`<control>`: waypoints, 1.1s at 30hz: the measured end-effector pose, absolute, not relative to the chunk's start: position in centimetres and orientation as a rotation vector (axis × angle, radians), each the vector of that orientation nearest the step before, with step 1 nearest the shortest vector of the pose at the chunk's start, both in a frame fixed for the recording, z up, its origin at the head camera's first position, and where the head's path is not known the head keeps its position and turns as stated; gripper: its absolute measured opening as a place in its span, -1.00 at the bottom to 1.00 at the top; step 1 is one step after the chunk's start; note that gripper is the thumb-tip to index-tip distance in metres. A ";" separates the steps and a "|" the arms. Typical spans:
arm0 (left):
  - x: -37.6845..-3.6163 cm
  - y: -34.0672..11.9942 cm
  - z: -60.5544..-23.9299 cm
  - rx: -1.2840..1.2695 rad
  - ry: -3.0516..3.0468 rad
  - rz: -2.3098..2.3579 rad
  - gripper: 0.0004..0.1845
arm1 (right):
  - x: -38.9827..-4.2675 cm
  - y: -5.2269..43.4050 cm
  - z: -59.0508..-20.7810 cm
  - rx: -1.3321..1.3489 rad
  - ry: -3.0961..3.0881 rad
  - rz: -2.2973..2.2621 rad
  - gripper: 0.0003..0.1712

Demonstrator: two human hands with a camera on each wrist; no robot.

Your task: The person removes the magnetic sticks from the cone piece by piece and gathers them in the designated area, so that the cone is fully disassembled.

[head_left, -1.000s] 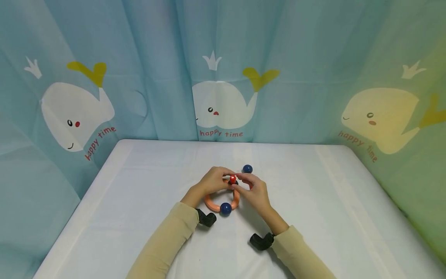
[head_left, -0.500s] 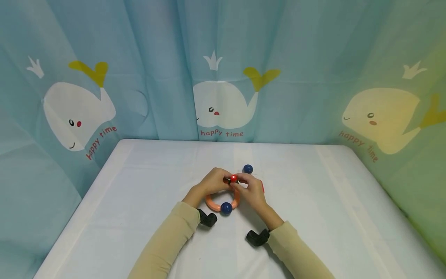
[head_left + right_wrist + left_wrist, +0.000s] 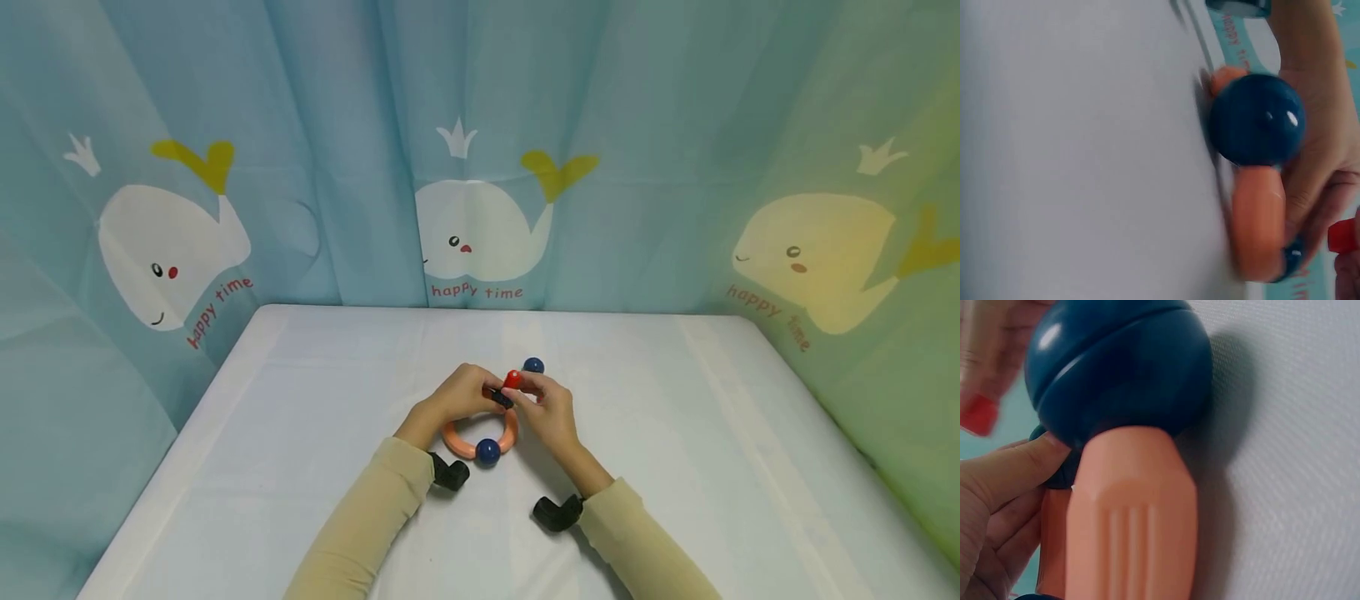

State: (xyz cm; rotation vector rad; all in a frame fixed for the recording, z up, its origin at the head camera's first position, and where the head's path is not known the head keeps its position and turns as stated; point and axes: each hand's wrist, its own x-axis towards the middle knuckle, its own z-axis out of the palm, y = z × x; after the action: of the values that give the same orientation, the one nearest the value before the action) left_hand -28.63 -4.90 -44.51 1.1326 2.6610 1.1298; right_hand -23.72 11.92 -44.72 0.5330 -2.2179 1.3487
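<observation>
An orange curved rod [image 3: 458,444] and a dark blue ball [image 3: 487,452] form part of a ring on the table. At the ring's far side, my left hand [image 3: 454,395] pinches a smaller-looking dark blue ball [image 3: 1293,256] between thumb and fingers; in the head view it appears as a dark piece [image 3: 502,399]. My right hand [image 3: 552,415] grips a red piece [image 3: 513,380], whose end sticks up between thumb and fingertips. Most of that red piece is hidden by the hand. In the left wrist view, its red tip [image 3: 980,415] is blurred and apart from the ball.
Another dark blue ball [image 3: 533,365] lies just beyond the right hand. The white table [image 3: 675,433] reaches back to a blue curtain [image 3: 360,167] printed with whales. Black wrist cameras [image 3: 557,513] sit low over the table.
The red piece has shifted slightly right and tilted, away from the dark piece in the left hand. The right hand first drew a little left, then back right; the left hand barely moved.
</observation>
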 end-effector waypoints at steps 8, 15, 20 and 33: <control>-28.5 -4.9 -44.6 1.038 2.639 1.114 -0.64 | -23.8 12.8 -43.8 0.361 -2.262 1.411 -0.74; -28.5 -4.8 -44.8 0.932 2.629 1.134 -0.62 | -23.5 14.6 -43.7 0.226 -2.323 1.424 -0.67; -28.5 -4.7 -44.6 0.941 2.629 1.146 -0.62 | -23.3 16.1 -43.5 0.133 -2.352 1.465 -0.65; -28.3 -4.7 -44.7 0.895 2.632 1.164 -0.63 | -22.3 19.6 -44.3 -0.043 -2.476 1.407 -0.65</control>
State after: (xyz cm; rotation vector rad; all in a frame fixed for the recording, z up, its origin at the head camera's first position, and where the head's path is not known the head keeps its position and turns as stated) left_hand -28.35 -4.74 -44.66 0.8951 2.6320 1.1636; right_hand -22.35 19.62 -44.30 -0.0427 -2.4764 1.4073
